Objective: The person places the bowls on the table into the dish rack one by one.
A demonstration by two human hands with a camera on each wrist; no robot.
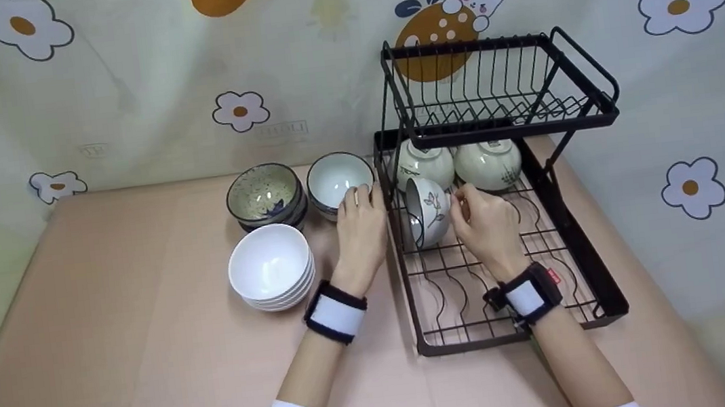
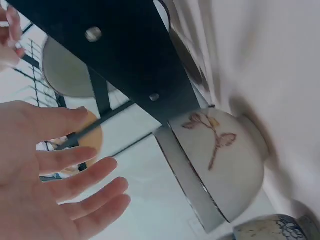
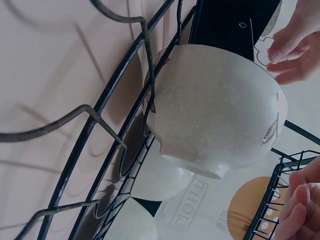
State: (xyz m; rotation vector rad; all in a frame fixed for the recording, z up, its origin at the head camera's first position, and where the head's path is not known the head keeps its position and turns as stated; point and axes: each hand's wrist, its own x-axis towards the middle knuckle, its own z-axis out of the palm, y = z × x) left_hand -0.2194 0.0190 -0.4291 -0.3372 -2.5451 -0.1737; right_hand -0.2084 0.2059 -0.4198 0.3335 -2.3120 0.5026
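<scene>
A white bowl with a leaf sprig [image 1: 434,212] stands on its side in the lower tier of the black dish rack [image 1: 423,349], mouth facing left. My right hand [image 1: 489,223] is beside its foot, fingers loosely curled. In the right wrist view, those fingers [image 3: 300,205] show apart from the bowl [image 3: 215,105] and hold nothing. My left hand [image 1: 363,227] reaches over the near rim of pale-inside bowls [image 1: 338,177] left of the rack. In the left wrist view its fingers [image 2: 95,172] are spread and relaxed, apart from the nested leaf-patterned bowls [image 2: 225,155].
Two pale green bowls [image 1: 425,163] [image 1: 489,163] sit behind in the lower tier, bases showing. Above them is the rack's upper basket [image 1: 510,122]. Left on the table stand stacked speckled bowls [image 1: 262,191] and stacked white bowls [image 1: 270,265]. A patterned curtain [image 1: 137,86] hangs behind.
</scene>
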